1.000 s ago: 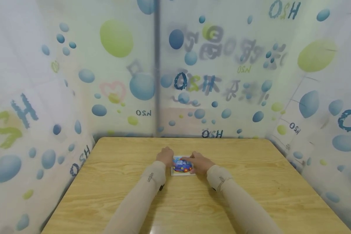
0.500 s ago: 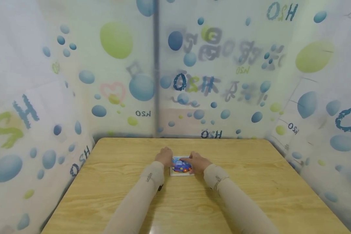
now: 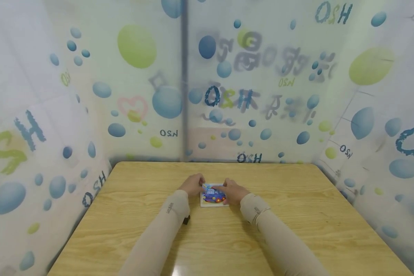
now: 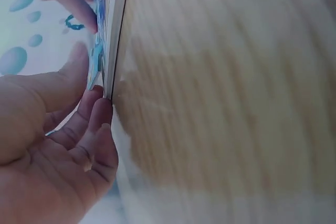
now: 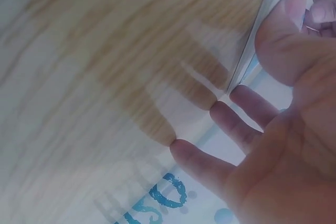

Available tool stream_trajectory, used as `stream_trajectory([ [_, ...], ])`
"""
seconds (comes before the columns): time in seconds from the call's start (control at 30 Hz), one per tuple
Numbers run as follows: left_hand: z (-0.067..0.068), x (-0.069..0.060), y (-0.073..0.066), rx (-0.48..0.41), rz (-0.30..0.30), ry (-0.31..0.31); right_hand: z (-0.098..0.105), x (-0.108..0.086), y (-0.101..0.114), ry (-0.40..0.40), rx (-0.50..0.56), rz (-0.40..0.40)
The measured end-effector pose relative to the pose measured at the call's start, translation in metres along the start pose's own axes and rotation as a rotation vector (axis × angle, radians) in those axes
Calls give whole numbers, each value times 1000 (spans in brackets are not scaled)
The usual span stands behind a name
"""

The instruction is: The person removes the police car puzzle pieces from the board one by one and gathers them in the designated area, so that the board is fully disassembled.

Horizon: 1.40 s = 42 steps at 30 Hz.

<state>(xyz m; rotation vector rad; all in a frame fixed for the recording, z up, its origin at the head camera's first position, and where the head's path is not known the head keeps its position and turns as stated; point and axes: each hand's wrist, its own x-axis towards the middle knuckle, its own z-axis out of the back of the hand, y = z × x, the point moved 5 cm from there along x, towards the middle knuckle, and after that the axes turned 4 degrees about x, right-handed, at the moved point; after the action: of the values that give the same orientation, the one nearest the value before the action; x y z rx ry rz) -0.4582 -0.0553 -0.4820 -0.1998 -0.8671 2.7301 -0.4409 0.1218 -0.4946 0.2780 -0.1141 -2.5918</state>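
A small flat jigsaw puzzle (image 3: 214,197) with a blue cartoon car and a white border lies on the table. At its far left corner is my left hand (image 3: 192,184). In the left wrist view, its thumb and curled fingers are about a thin light-blue puzzle piece (image 4: 96,62) that tilts up from the board; the exact contact is partly hidden. My right hand (image 3: 236,191) holds the puzzle's right side, index finger extended over the picture. In the right wrist view, the thumb (image 5: 286,30) lies along the board's edge, and other fingertips touch the tabletop.
The wooden table (image 3: 296,222) extends around the puzzle on all sides. Behind it hangs a pale curtain (image 3: 151,84) printed with blue and green drops, and similar sheets close in the left and right sides.
My left hand has shifted slightly left, its wrist turning, and its fingers have come up at the puzzle's far left corner. The right hand and the board have barely moved.
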Motion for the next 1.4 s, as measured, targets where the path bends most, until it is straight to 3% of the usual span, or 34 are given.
stream_trajectory([
  [0.1,1,2,0,4,-10,-13,1,-1,1,7,13,-18],
  [0.33,1,4,2,9,43,-29,2,-5,11,20,73,10],
  [0.47,4,2,-1,-18,32,-26,3,-7,14,0,33,34],
  [0.63,7,0,0,-119,42,-27,4,-9,13,-15,-21,40],
  [1.07,4,3,15,-321,135,8,5,-9,10,-36,2,36],
  [1.4,9,-1,34,-426,165,-24,2,-11,7,-19,22,42],
])
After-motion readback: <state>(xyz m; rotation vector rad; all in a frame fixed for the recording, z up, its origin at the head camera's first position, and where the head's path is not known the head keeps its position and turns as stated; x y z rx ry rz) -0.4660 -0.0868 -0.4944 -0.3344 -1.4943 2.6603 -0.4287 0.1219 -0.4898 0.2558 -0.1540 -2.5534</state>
